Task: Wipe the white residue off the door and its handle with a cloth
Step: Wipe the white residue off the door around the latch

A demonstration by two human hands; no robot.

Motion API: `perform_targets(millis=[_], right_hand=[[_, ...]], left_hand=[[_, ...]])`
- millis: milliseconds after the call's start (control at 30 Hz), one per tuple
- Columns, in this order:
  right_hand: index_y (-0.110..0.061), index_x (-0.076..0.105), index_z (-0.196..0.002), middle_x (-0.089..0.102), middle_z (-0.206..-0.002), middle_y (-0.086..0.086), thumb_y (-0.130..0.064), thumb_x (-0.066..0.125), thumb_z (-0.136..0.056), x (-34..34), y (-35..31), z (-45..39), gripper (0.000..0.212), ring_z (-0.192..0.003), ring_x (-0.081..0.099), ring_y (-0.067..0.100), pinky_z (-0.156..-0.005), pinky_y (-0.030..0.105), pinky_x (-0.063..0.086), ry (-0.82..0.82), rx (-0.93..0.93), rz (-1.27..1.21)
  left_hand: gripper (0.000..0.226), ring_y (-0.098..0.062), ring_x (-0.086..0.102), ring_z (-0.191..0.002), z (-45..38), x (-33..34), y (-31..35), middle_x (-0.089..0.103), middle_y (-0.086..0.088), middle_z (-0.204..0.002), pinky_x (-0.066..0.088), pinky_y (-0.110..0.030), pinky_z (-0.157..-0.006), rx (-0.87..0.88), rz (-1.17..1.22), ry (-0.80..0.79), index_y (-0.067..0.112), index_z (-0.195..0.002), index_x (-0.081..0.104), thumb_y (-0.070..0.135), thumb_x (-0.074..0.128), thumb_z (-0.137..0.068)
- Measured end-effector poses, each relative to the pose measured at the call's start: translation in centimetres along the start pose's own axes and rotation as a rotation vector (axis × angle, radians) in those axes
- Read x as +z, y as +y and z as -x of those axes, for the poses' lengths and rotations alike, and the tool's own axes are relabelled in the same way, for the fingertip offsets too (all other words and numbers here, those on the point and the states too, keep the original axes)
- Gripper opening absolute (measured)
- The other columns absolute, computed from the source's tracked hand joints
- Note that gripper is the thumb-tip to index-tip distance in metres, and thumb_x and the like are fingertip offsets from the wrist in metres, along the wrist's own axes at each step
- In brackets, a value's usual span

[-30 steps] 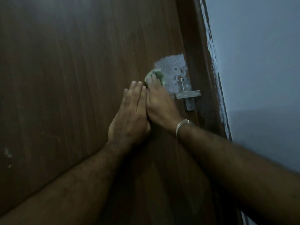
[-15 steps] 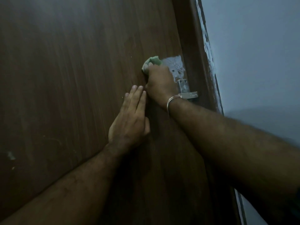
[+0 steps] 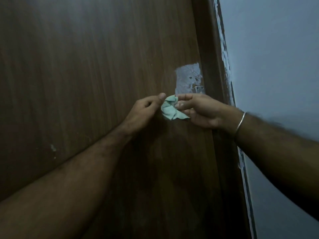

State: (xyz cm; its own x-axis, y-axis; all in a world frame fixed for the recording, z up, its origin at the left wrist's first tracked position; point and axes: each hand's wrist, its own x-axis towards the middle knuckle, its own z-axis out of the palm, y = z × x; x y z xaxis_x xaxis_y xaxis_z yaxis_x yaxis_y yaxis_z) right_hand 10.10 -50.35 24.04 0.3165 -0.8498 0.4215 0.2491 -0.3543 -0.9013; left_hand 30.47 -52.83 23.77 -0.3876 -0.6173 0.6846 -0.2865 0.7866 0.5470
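A brown wooden door (image 3: 96,69) fills the view. A patch of white residue (image 3: 187,78) lies near its right edge, just above the metal handle plate (image 3: 198,88), whose lower part is hidden behind my right hand. A small pale green cloth (image 3: 170,110) hangs crumpled in front of the door, below the patch. My left hand (image 3: 146,109) pinches its upper left corner between thumb and fingers. My right hand (image 3: 198,110), with a metal bangle on the wrist, pinches the cloth's right side.
The dark door frame (image 3: 212,69) runs down the right of the door, with flaked white paint along its outer edge (image 3: 224,49). A pale blue-grey wall (image 3: 276,57) lies beyond. A small white speck (image 3: 53,148) marks the door at lower left.
My right hand came off the residue patch and pulled down and away with the cloth. My left hand lifted from the door and took hold of the cloth too.
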Motion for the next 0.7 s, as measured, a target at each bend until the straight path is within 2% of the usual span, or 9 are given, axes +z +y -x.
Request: perform_targets(millis=[67, 133, 200, 300, 400, 500, 567, 633, 700], right_hand=[[-0.004, 0.056, -0.125, 0.068, -0.112, 0.014, 0.009, 0.054, -0.088, -0.2, 0.3, -0.2, 0.040, -0.094, 0.072, 0.022, -0.075, 0.030, 0.060, 0.069, -0.054, 0.005], [-0.004, 0.055, -0.124, 0.065, -0.117, 0.016, 0.008, 0.056, -0.088, -0.5, 0.6, -0.3, 0.037, -0.097, 0.070, 0.024, -0.076, 0.031, 0.061, 0.138, -0.099, 0.024], [-0.006, 0.058, -0.123, 0.066, -0.120, 0.014, -0.004, 0.063, -0.088, -0.9, 0.9, -0.2, 0.035, -0.103, 0.070, 0.025, -0.079, 0.034, 0.060, 0.097, -0.105, 0.068], [-0.015, 0.061, -0.123, 0.062, -0.124, 0.012, -0.011, 0.072, -0.081, -0.9, 1.7, -0.4, 0.044, -0.110, 0.066, 0.026, -0.086, 0.039, 0.058, 0.079, -0.118, 0.247], [-0.018, 0.065, -0.117, 0.064, -0.115, 0.014, -0.001, 0.066, -0.086, -0.6, 2.3, -1.0, 0.036, -0.098, 0.070, 0.024, -0.076, 0.034, 0.058, 0.141, -0.208, 0.357], [-0.024, 0.065, -0.122, 0.058, -0.122, 0.011, 0.010, 0.062, -0.083, -0.3, 2.2, -0.9, 0.052, -0.105, 0.067, 0.024, -0.078, 0.033, 0.059, 0.056, -0.213, 0.429], [-0.020, 0.068, -0.119, 0.061, -0.120, 0.007, 0.011, 0.060, -0.085, 0.2, 2.2, -0.7, 0.046, -0.105, 0.067, 0.023, -0.079, 0.035, 0.061, 0.056, -0.244, 0.495], [-0.007, 0.072, -0.102, 0.068, -0.109, 0.007, 0.011, 0.056, -0.088, 0.7, 2.2, -0.5, 0.028, -0.099, 0.070, 0.022, -0.077, 0.035, 0.062, 0.127, -0.294, 0.548], [0.000, 0.072, -0.088, 0.069, -0.104, 0.011, 0.012, 0.054, -0.088, 1.0, 2.1, -0.3, 0.022, -0.096, 0.070, 0.022, -0.074, 0.030, 0.062, 0.202, -0.328, 0.556]], left_hand=[[0.045, -0.013, 0.068, -0.102, 0.2, 0.2, 0.4, 0.073, 0.004, -0.108, 0.055, -0.038, -0.089, -0.099, 0.087, -0.084, 0.024, -0.109, 0.070, 0.057, 0.066, -0.078], [0.029, -0.021, 0.070, -0.102, 0.2, 0.4, 0.4, 0.074, -0.005, -0.106, 0.057, -0.043, -0.091, -0.124, 0.130, -0.062, 0.014, -0.105, 0.070, 0.031, 0.073, -0.082], [0.020, -0.029, 0.069, -0.104, 0.2, 0.4, 0.4, 0.072, -0.011, -0.107, 0.057, -0.044, -0.091, -0.129, 0.169, -0.021, 0.008, -0.103, 0.067, 0.016, 0.072, -0.085], [0.019, -0.031, 0.067, -0.103, 0.2, 0.4, 0.1, 0.067, -0.017, -0.110, 0.056, -0.046, -0.089, -0.105, 0.154, 0.000, 0.004, -0.102, 0.062, 0.009, 0.069, -0.086], [0.017, -0.029, 0.070, -0.096, 0.3, 0.2, -0.5, 0.069, -0.015, -0.106, 0.058, -0.045, -0.083, -0.077, 0.115, 0.008, 0.005, -0.101, 0.060, 0.009, 0.068, -0.087], [0.012, -0.028, 0.072, -0.091, 0.1, -0.1, -0.7, 0.070, -0.013, -0.102, 0.060, -0.045, -0.078, -0.051, 0.102, -0.006, 0.011, -0.096, 0.058, 0.011, 0.067, -0.088], [0.013, -0.028, 0.071, -0.087, 0.1, 0.2, -0.9, 0.069, -0.014, -0.097, 0.059, -0.046, -0.076, -0.002, 0.057, -0.011, 0.011, -0.092, 0.055, 0.007, 0.067, -0.088], [0.016, -0.023, 0.068, -0.082, 0.1, 0.4, -1.0, 0.066, -0.010, -0.088, 0.057, -0.043, -0.074, 0.058, -0.012, -0.008, 0.011, -0.088, 0.054, -0.002, 0.063, -0.088], [0.020, -0.020, 0.068, -0.083, 0.1, 0.2, -0.8, 0.066, -0.008, -0.089, 0.056, -0.038, -0.075, 0.048, -0.004, -0.034, 0.012, -0.088, 0.057, -0.008, 0.057, -0.089]])
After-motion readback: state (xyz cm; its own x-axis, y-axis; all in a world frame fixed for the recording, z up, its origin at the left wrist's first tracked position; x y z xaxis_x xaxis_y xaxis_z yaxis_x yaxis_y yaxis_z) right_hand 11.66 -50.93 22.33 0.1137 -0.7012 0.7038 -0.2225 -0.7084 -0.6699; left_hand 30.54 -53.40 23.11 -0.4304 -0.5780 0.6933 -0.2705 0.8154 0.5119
